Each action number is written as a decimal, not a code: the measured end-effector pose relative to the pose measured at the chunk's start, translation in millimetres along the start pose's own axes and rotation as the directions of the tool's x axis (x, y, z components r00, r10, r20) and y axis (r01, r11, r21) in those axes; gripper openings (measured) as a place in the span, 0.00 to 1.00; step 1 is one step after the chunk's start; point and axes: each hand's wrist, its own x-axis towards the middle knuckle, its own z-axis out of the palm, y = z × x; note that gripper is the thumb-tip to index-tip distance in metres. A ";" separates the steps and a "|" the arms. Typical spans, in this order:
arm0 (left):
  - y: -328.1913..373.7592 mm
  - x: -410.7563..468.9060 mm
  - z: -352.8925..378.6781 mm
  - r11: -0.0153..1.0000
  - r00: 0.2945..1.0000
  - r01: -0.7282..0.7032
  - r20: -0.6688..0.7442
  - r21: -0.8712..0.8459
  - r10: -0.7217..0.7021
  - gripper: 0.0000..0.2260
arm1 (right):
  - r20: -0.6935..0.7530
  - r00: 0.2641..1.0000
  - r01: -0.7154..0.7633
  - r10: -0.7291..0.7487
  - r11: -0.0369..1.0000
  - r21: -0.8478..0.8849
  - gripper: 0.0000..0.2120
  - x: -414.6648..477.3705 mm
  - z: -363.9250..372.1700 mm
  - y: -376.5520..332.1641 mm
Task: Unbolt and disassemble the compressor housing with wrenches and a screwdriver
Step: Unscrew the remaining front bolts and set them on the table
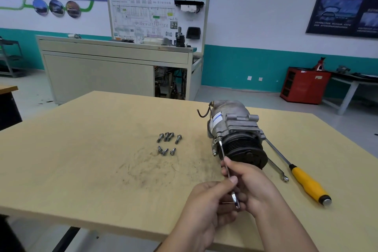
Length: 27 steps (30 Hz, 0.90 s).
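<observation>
A grey metal compressor with a black ribbed pulley facing me lies on the wooden table. A thin wrench reaches from a bolt on the compressor's left flange down toward me. My right hand grips its shaft and my left hand pinches its near end. Several loose bolts lie on the table left of the compressor. A second wrench and a yellow-handled screwdriver lie to the right of the pulley.
Dark scuff marks cover the table's middle. Behind the table stand a grey training bench with a wiring board, a red cabinet at the right wall, and a metal shelf at the far left.
</observation>
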 end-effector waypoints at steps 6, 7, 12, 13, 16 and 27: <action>6.9 -0.9 -11.2 0.999 0.999 -0.032 -0.017 0.013 0.032 0.10 | -0.032 0.992 0.117 -0.119 0.991 -0.072 0.14 1.8 9.6 5.0; 7.7 -1.3 -12.8 1.000 1.000 -0.025 -0.013 0.002 0.025 0.10 | -0.038 0.989 0.138 -0.141 0.987 -0.081 0.12 2.1 10.2 5.7; 7.2 -1.2 -17.3 0.998 1.000 0.022 -0.008 -0.055 -0.023 0.12 | 0.039 0.990 0.136 -0.134 0.988 -0.069 0.11 -0.1 9.6 6.5; 6.6 -1.0 -17.8 0.997 0.999 0.032 -0.010 -0.073 -0.032 0.13 | 0.055 0.992 0.120 -0.117 0.991 -0.054 0.13 -0.1 8.1 6.4; 3.2 -0.6 -17.9 0.989 0.998 0.067 -0.003 -0.134 -0.068 0.15 | 0.074 0.991 0.111 -0.108 0.993 -0.041 0.11 1.4 5.2 8.6; -8.2 4.1 -10.6 0.997 0.993 -0.014 -0.112 0.079 0.022 0.10 | -0.015 0.995 0.096 -0.096 0.995 -0.010 0.08 9.8 4.3 18.9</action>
